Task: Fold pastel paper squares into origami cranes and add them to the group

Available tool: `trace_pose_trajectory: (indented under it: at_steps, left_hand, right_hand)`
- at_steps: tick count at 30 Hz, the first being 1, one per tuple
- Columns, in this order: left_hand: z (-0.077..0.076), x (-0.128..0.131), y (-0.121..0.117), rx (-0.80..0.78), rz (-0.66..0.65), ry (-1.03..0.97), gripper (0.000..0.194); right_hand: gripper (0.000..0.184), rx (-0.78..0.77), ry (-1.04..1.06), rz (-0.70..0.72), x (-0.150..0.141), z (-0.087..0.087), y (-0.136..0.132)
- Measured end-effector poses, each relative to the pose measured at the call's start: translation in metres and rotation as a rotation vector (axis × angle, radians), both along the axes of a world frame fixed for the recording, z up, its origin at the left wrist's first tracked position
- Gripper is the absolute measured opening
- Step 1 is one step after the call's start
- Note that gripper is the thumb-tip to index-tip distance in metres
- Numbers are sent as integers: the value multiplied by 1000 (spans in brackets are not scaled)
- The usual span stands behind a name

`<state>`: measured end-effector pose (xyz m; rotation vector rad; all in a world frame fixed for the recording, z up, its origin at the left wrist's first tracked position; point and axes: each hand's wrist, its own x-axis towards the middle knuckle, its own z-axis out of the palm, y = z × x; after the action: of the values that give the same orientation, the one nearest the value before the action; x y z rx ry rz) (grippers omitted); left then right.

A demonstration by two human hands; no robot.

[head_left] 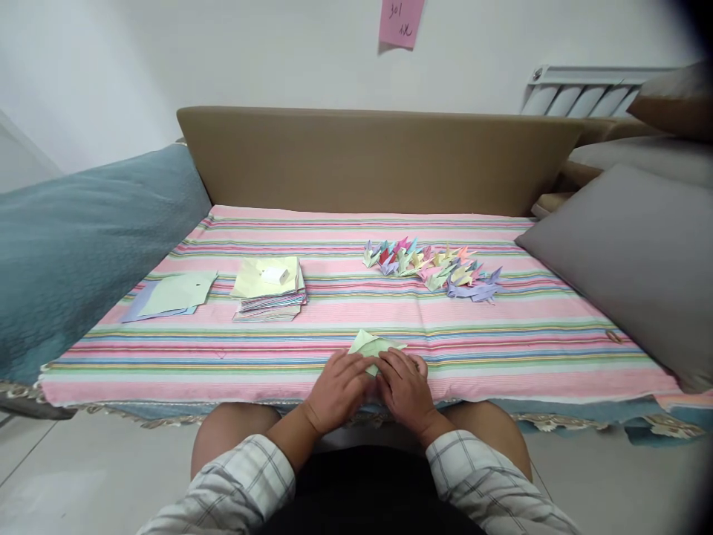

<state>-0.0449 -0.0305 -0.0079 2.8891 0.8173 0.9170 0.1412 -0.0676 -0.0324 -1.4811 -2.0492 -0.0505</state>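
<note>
Plaid sleeves (484, 475) lie nearest us in the head view. We find the left hand (341, 390) and right hand (408, 386) close together, both on green paper (370, 346) near the front of the striped cloth (512, 334); whether they pinch it, we cannot tell. We judge folding underway; the next move calls for a firm crease.

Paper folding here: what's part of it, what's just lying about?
Likely part of it:
- green paper, touched by left hand and right hand
- paper stack
- loose sheets
- folded paper birds

Likely just about:
- grey cushion
- pink wall note
- small brown item
</note>
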Motion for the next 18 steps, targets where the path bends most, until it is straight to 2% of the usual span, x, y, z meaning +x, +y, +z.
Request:
trace_pose_trajectory:
  at_steps: [2,8,12,18]
  left_hand:
    - [-5,7,-6,-10,-26,42,25]
    - [-16,17,-4,14,48,45,25]
    - [-17,16,-5,55,65,93,32]
    - [-15,21,-8,9,121,184,48]
  right_hand:
    - [29,11,-7,0,0,-1,0]
    - [34,95,-74,4,11,-9,-3]
    - [32,133,-98,-66,17,-12,-4]
    - [32,103,-136,-125,16,-11,-3]
